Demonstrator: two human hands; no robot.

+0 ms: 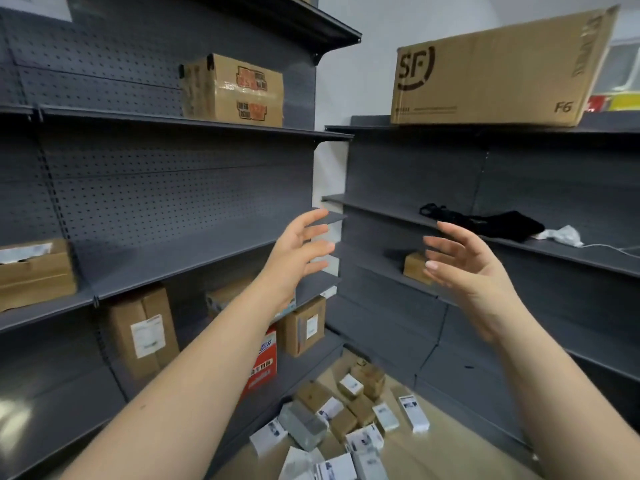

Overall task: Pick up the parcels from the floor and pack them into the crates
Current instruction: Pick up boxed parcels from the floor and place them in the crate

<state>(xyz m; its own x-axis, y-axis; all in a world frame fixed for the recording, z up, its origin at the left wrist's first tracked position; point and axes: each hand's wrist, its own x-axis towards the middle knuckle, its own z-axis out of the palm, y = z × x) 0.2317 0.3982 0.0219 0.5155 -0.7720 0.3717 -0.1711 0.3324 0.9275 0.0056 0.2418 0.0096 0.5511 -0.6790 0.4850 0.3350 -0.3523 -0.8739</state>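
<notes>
At the room's corner: two runs of dark grey metal shelves, left point(194, 258) and right point(519, 251), meet before a white wall point(363, 64); the left run has a pegboard back.
Floor point(450, 445): tan and smooth, seen between the shelf bases.
Parcels point(349, 417): a loose heap on the floor in the corner, below both hands and well apart from them.
Parcel look: small rectangular boxes, some plain brown cardboard, some white with printed labels, one a grey block-shaped packet; they lie tilted and overlapping.
Left hand point(298, 247): raised in mid-air before the left shelves, fingers spread and loosely bent, holding nothing.
Right hand point(464, 268): raised opposite, palm towards the left hand, fingers relaxed, holding nothing.
Top of right shelves: large carton point(495, 67), brown cardboard, flat-sided, black print.
Upper left shelf: taped carton point(232, 91), brown with red print under glossy tape.
Lower left shelves: upright brown boxes point(142, 334) with white labels; a red-and-white box point(263, 362) between them.
Right middle shelf: black cloth point(498, 223), limp and crumpled.
</notes>
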